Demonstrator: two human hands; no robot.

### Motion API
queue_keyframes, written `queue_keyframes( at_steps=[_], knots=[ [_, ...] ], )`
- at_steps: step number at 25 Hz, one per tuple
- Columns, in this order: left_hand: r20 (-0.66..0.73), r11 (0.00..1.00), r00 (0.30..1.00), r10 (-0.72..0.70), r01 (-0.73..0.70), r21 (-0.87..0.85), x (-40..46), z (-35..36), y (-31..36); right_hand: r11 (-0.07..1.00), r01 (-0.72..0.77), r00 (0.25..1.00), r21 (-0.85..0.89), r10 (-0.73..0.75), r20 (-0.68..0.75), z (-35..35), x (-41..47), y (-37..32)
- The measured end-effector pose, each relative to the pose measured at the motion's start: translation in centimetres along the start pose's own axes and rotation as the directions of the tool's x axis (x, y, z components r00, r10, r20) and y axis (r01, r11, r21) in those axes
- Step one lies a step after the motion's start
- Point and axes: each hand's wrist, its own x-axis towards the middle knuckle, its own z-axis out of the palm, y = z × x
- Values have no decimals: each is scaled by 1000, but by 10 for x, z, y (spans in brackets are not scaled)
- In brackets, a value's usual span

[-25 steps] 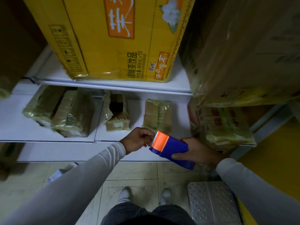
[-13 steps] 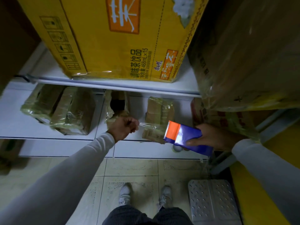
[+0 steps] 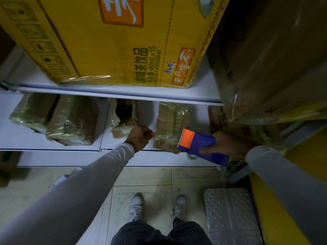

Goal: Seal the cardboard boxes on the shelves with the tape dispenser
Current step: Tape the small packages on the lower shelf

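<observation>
My right hand [image 3: 224, 144] grips a blue tape dispenser [image 3: 203, 147] with an orange toothed end, held at the front right corner of a small tape-wrapped cardboard box [image 3: 170, 126] on the lower shelf. My left hand [image 3: 140, 137] is curled in a fist just left of that box, pinching the end of a clear strip of tape that runs across the box front toward the dispenser. A small box with an open dark gap [image 3: 123, 119] stands behind my left hand.
Two more wrapped boxes [image 3: 70, 119] sit at the left of the white lower shelf [image 3: 53, 149]. A big yellow carton [image 3: 115, 41] fills the upper shelf, with a brown wrapped carton [image 3: 274, 59] to its right. A metal step stool [image 3: 231, 214] stands on the tiled floor.
My hands parted, drawing clear tape out of the dispenser, then both moved forward to the small box on the lower shelf. The view tilted closer to the shelves.
</observation>
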Motion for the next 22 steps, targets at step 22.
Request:
queue_keyframes(
  at_steps=[22],
  knots=[
    [478, 241, 662, 577, -698, 675, 19, 14, 1, 996, -9, 1000, 89, 12, -23, 27, 4, 2]
  ],
)
